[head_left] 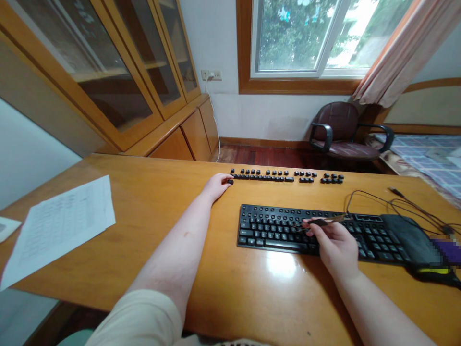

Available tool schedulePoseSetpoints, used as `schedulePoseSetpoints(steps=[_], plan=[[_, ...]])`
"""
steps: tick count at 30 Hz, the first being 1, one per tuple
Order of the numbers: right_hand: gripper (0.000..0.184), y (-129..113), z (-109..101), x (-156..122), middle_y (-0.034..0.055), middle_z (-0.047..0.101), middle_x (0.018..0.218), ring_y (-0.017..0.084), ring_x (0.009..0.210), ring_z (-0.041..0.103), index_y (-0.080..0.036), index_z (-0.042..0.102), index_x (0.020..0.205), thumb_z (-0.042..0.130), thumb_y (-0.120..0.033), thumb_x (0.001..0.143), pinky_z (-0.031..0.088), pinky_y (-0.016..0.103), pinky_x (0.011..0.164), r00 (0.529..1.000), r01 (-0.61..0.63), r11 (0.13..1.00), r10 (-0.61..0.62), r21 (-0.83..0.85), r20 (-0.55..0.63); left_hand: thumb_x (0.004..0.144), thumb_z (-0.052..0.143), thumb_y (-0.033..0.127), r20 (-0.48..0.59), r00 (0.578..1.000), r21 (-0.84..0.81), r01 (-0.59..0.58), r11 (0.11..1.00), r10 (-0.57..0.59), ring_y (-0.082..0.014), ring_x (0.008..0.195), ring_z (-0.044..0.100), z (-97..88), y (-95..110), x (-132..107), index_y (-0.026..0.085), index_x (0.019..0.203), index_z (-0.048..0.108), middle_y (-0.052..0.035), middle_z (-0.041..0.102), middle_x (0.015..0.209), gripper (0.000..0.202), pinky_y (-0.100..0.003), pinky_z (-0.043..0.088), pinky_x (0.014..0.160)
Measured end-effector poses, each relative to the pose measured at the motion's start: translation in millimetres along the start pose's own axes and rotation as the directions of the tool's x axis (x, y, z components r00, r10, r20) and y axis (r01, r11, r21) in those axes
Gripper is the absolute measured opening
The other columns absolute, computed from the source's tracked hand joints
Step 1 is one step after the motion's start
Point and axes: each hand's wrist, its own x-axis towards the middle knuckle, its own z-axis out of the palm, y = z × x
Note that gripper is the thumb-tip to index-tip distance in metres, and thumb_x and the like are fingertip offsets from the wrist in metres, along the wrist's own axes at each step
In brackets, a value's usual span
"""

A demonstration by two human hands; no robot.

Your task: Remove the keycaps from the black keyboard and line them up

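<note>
Clock read from view centre. Left hand (218, 188): just off centre toward 8 o'clock, fingertips at a black keycap (230, 182). Loose keycaps (266, 178): laid in two lines toward 3 o'clock, along the far edge of a wooden desk (162, 192). Black keyboard (273, 228): at 4 o'clock, stems bared along far rows. Right hand (340, 245): at 4 o'clock, over the keyboard, gripping a slim tool (317, 222), exact kind unclear. Dark cable, with plug (396, 192): at 3 o'clock. Printed paper (68, 226): between 8 and 9 o'clock. Glass-fronted cabinet (129, 115): at 10 o'clock. Window (291, 38): at 1 o'clock. Pink curtain (389, 53), maroon armchair (336, 122): at 2 o'clock.
</note>
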Motion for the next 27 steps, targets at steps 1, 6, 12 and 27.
schedulePoseSetpoints(steps=[1,6,12,27], plan=[[0.014,0.4,-0.3,-0.1,0.0082,0.071,0.081,0.02,0.069,0.067,-0.017,0.065,0.083,0.066,-0.029,0.076,0.057,0.03,0.054,1.0,-0.001,1.0,0.001,-0.002,0.002,0.072,0.061,0.015,-0.002,1.0,-0.018,0.011,1.0,-0.011,-0.0168,0.095,0.059,0.0,0.1,-0.2,0.02,0.102,0.065,-0.0041,0.063,0.103,0.031,-0.029,0.047,0.091],[0.013,2.7,-1.3,-0.6,0.0079,0.071,0.082,0.02,0.07,0.067,-0.017,0.065,0.084,0.065,-0.028,0.076,0.057,0.029,0.055,1.0,-0.011,1.0,0.011,0.004,0.008,0.074,0.061,0.02,-0.009,1.0,-0.048,0.022,0.999,-0.022,-0.0154,0.092,0.06,-2.1,0.2,-1.1,0.019,0.102,0.065,-0.0049,0.06,0.106,0.029,-0.028,0.048,0.089],[0.012,2.1,-0.8,-1.1,0.0074,0.071,0.081,0.02,0.071,0.067,-0.017,0.065,0.083,0.066,-0.027,0.076,0.056,0.029,0.055,1.0,-0.027,0.999,0.027,0.022,-0.002,0.076,0.059,0.027,-0.004,1.0,0.106,-0.014,0.994,0.014,-0.019,0.093,0.059,-4.7,2.0,-0.2,0.021,0.096,0.068,-0.0041,0.064,0.096,0.022,-0.031,0.046,0.089],[0.011,5.6,-1.0,-1.0,0.0063,0.071,0.082,0.018,0.072,0.067,-0.018,0.065,0.085,0.066,-0.025,0.076,0.055,0.026,0.057,0.999,-0.036,0.998,0.036,0.056,0.012,0.074,0.061,0.021,-0.034,0.999,0.146,0.011,0.989,-0.006,-0.0198,0.094,0.058,-2.8,4.5,2.0,0.02,0.095,0.068,-0.0046,0.065,0.097,0.023,-0.031,0.045,0.089]])
